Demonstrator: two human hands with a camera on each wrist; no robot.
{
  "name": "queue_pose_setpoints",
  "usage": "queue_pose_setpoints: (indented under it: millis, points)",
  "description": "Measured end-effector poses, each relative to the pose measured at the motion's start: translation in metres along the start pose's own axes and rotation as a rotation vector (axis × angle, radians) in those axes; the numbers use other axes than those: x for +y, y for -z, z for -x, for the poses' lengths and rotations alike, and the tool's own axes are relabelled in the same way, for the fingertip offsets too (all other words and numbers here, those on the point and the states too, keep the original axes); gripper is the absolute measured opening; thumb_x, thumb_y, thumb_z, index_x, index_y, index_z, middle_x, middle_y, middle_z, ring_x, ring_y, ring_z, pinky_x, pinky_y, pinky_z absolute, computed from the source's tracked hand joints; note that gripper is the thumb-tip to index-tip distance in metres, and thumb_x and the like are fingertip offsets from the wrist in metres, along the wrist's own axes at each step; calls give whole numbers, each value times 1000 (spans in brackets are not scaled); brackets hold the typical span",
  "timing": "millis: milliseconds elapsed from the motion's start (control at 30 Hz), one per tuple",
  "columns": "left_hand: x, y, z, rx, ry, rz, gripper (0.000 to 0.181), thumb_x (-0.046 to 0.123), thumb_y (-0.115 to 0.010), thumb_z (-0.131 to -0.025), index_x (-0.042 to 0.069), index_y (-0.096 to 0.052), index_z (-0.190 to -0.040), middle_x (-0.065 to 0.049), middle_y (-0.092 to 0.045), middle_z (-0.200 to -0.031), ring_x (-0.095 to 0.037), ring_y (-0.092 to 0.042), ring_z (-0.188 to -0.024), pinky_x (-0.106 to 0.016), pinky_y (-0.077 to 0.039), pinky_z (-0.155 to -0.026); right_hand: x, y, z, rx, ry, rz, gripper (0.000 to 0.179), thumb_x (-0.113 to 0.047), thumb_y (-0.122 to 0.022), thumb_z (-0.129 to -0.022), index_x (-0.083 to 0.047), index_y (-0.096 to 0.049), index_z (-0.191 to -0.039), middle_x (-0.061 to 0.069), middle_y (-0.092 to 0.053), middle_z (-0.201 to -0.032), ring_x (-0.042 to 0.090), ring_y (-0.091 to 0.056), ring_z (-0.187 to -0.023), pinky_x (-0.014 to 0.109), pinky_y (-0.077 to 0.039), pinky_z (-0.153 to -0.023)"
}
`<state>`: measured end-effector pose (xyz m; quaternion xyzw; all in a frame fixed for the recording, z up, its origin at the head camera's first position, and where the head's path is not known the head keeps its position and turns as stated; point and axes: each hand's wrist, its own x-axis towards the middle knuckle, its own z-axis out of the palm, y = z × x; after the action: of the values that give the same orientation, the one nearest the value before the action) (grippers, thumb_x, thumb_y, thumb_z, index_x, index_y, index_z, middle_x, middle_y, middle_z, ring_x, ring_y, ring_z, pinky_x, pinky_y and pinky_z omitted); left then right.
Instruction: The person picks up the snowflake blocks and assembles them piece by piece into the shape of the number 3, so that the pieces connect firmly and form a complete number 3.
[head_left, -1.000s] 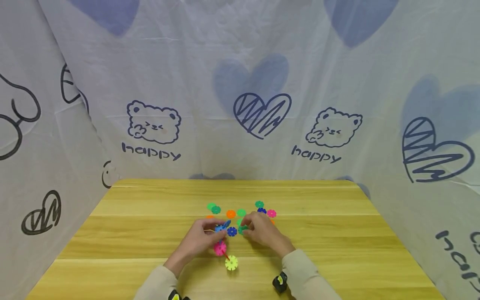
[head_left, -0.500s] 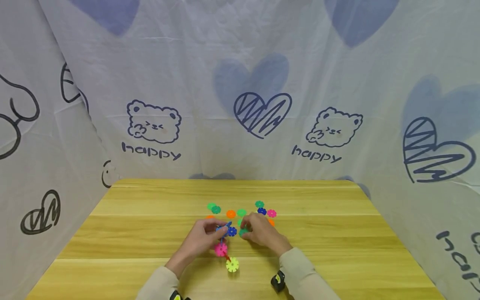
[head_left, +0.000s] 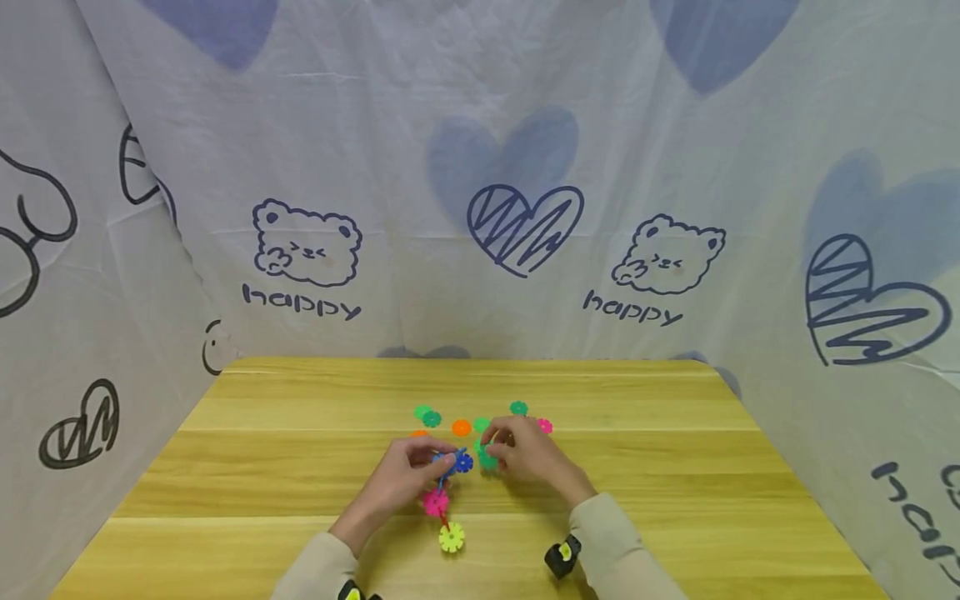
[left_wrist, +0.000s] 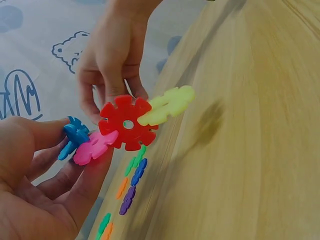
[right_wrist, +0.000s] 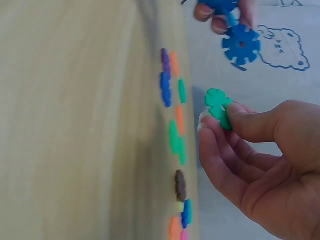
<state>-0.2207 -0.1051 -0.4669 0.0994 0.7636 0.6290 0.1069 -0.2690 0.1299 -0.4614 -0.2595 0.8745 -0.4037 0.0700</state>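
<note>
Evidently, in the head view, the left hand [head_left: 403, 473] pinches the blue end of a chain of linked, notched plastic discs [head_left: 436, 502], perhaps gripping only there so the remaining links hang clear of the wooden table [head_left: 637, 500]. The right hand [head_left: 534, 454] is close by, near loose plastic discs [head_left: 461, 427].

In the left wrist view, blue discs [left_wrist: 76, 134] sit at that hand's thumb and fingers; the pink disc [left_wrist: 92, 149], red disc [left_wrist: 114, 125] and yellow disc [left_wrist: 170, 105] extend outward.

In the right wrist view, thumb and fingers pinch a green, flower-shaped plastic disc [right_wrist: 216, 100], probably edge-held to leave its far rim bare, apart from the chain.
</note>
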Motion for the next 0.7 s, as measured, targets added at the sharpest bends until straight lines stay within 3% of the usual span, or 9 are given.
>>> queue_pose_setpoints:
  millis: [100, 333, 700]
  points:
    - [1, 0, 1, 10, 9, -24, 30, 22, -69, -100, 2, -71, -122, -22, -75, -106, -18, -71, -81, -23, -53, -62, -6, 4, 1, 0, -8, -60, 11, -1, -61, -101, -1, -72, -102, 16, -70, -79, 20, -65, -61, 24, -54, -55]
    - [0, 1, 0, 0, -1, -55, 27, 18, -67, -101, 1, -73, -121, -23, -75, -113, -13, -67, -85, -23, -54, -63, -14, 5, 1, -11, -3, -127, 14, -1, -59, -103, -1, -73, -105, 15, -72, -85, 13, -64, -62, 49, -63, -67]
    - [-2, 2, -2, -58, -27, -35, 27, 16, -64, -103, -1, -72, -122, -25, -75, -115, -17, -72, -90, -23, -56, -70, -19, 3, 1, -20, 9, -129, 15, -2, -59, -103, 1, -73, -108, 19, -73, -86, 15, -64, -65, 51, -62, -69]
